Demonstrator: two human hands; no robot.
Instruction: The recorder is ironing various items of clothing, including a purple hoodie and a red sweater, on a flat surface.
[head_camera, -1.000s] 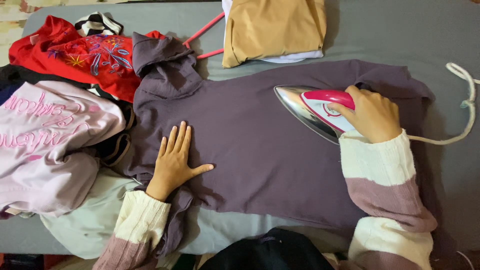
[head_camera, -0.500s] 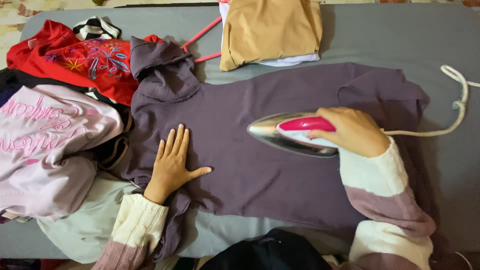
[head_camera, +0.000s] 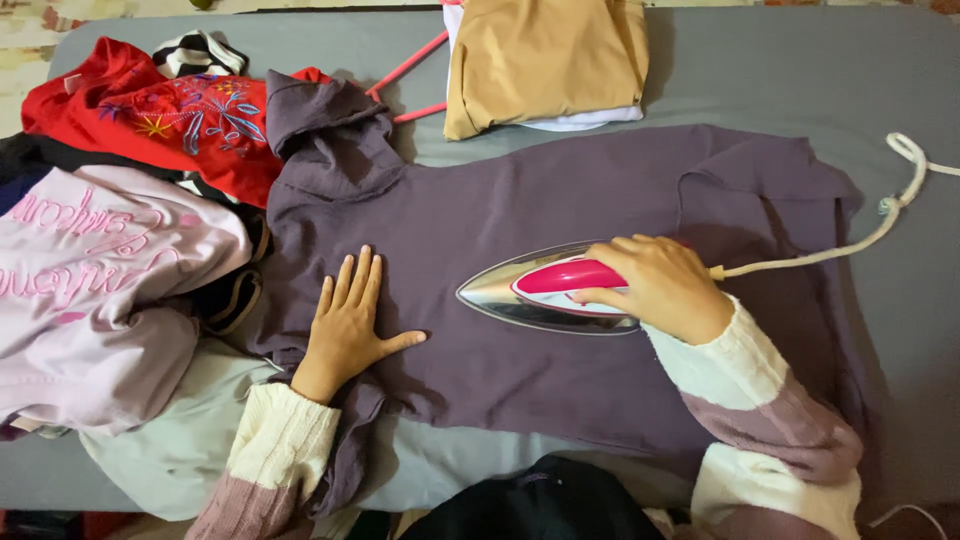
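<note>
From the head camera, a purple hooded top lies spread flat across the middle of a grey ironing surface, its hood toward the left end. The right hand is wrapped around the pink handle of an iron, which rests on the middle of the top with its point aimed left. A pale cord runs from the iron's back toward the right edge. The left hand lies flat on the top, fingers spread, palm down, left of the iron and apart from it. At the left end sit a red embroidered garment and a light pink garment. A folded tan cloth lies at the far edge.
</note>
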